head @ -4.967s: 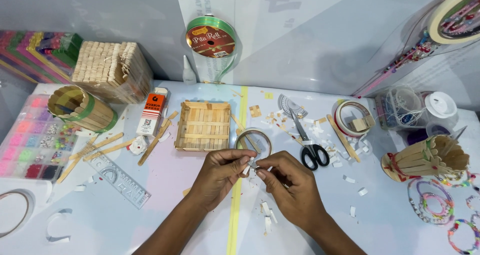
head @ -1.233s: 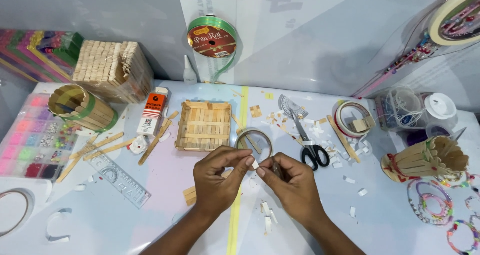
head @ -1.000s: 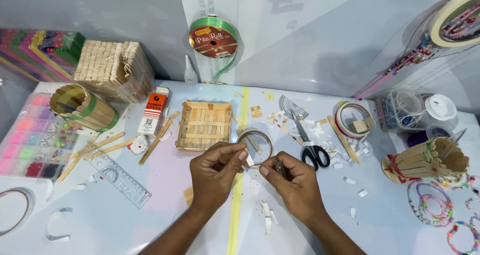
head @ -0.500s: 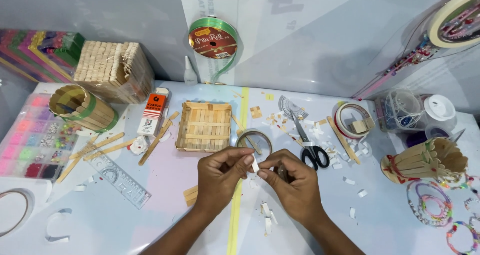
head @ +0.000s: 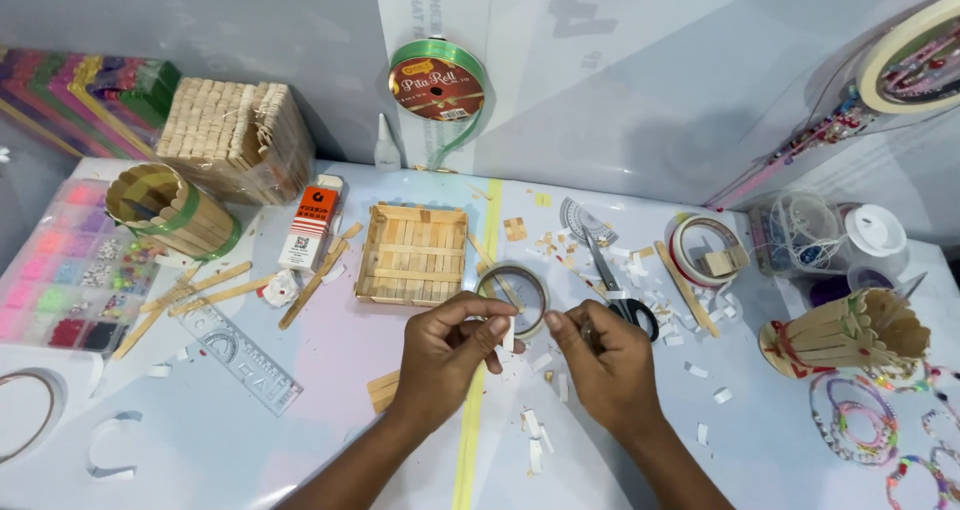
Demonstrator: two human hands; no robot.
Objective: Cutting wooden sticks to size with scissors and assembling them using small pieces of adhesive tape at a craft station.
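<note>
Here, nearest the camera: left hand (head: 445, 355) pinches a small white strip (head: 508, 334) between thumb and forefinger, strip upright, just above the desk (head: 300, 440). Right hand (head: 605, 365) is curled close beside it, fingertips drawn together; it seems to nip something tiny, perhaps backing paper or a small stick, but the view is too poor to say which.

Risk 1: the strip is small and probably sticky. If the pinch slackens it may fold on itself or cling to a fingertip.

Risk 2: white paper scraps (head: 532, 440) litter the desk right under both hands. A dropped strip would likely be lost among them, or pick one up on its tacky face.

Just beyond the fingertips lies a tape roll (head: 513, 295), flat, touching or nearly touching the left fingers. A sideways nudge could roll or slide it into the wooden stick tray (head: 412, 254) to its left.

Right of the roll, scissors (head: 618, 295) lie with handles next to the right knuckles; a careless reach could catch them.

Farther right, a stick cup (head: 845, 335) lies tipped on its side near the desk's edge; a knock from the forearm might send it off.
</note>
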